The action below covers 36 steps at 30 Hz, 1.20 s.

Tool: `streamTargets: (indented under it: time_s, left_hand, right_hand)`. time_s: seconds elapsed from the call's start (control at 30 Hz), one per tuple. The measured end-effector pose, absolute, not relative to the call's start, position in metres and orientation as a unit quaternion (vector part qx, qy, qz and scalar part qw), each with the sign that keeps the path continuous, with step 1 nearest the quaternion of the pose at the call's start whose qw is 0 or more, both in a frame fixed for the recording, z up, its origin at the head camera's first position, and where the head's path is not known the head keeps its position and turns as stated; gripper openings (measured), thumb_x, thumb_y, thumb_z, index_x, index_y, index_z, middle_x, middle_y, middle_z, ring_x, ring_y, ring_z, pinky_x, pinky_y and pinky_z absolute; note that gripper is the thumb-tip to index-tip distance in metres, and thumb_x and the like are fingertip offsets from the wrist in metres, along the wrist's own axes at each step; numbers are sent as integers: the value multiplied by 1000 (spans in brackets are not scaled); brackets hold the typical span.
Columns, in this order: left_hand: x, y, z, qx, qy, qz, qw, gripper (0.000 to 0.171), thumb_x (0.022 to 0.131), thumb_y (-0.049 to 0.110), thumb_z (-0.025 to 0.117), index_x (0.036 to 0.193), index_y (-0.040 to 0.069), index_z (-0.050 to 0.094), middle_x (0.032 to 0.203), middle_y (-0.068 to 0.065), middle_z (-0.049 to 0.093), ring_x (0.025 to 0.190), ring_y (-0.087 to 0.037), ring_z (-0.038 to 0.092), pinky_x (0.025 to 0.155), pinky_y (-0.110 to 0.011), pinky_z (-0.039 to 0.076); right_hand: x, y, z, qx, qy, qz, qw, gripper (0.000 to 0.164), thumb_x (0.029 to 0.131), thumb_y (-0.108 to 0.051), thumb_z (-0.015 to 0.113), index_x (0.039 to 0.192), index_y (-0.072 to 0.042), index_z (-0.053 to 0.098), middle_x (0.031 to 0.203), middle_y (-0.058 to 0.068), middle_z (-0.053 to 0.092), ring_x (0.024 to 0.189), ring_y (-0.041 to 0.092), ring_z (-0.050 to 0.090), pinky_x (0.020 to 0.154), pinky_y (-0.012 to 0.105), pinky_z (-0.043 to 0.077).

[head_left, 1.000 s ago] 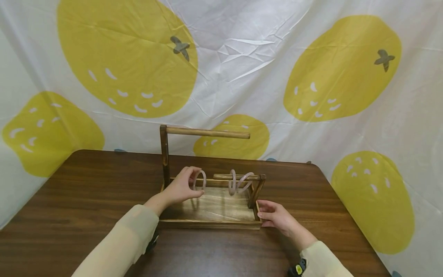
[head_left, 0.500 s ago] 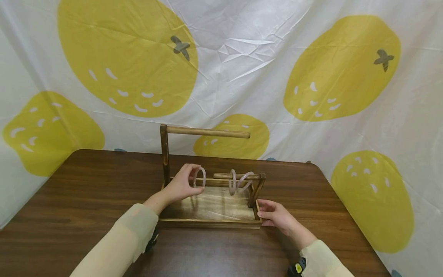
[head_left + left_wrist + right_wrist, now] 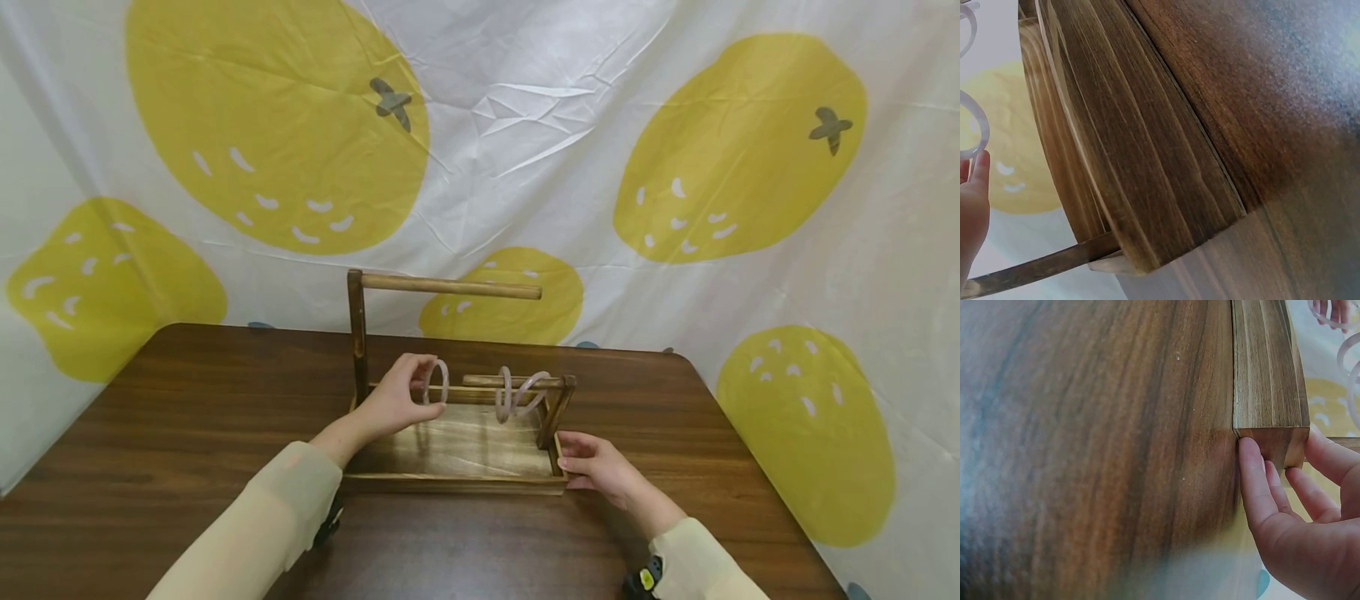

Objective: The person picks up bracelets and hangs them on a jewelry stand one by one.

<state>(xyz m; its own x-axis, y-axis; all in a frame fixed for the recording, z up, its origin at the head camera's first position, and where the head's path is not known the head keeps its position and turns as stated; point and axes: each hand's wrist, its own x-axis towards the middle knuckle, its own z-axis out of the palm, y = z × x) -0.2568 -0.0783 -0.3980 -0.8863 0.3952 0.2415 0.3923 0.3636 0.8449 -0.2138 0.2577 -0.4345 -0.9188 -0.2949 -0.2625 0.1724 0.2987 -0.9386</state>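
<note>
A pale, translucent bangle is pinched upright between the thumb and fingers of my left hand, above the left part of a wooden stand's tray. The same bangle shows at the edge of the left wrist view. Two similar bangles hang on the stand's lower bar, whose free end points left toward the held one, with a gap between. My right hand holds the tray's right end; in the right wrist view its fingertips touch the end wall.
Above the tray, a longer upper bar runs right from a tall left post. The stand rests on a dark wooden table. Behind the table hangs a white cloth printed with yellow lemons.
My left hand has shifted the bangle very slightly upward and to the right. My right hand and the stand have stayed in place.
</note>
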Motion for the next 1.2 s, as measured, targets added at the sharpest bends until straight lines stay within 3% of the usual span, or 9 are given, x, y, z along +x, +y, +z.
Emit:
streamTargets:
  time_s: [0.33,0.9,1.2]
  left_hand:
    - [-256,-76,-394,248,825,507,-22,66,79,11,71,134,-4,38,125,-23,42,114,-36,49,99,-44,44]
    - [-249,-68,-381,267,796,543,-19,67,79,3,69,136,-9,35,129,-29,37,119,-42,42,102,-48,41]
    - [-256,-59,-388,266,798,541,-14,70,79,5,71,138,-2,35,130,-23,39,119,-34,43,104,-43,41]
  right_hand:
    - [-214,258,-434,-40,780,-592,200,61,91,-7,58,141,12,27,110,14,51,84,10,56,72,30,55]
    - [-214,258,-434,-43,776,-596,202,61,91,-5,57,141,12,26,109,15,51,84,11,57,73,31,55]
    - [-214,258,-434,-45,773,-600,201,61,91,-4,57,140,13,26,109,14,52,84,11,57,73,31,55]
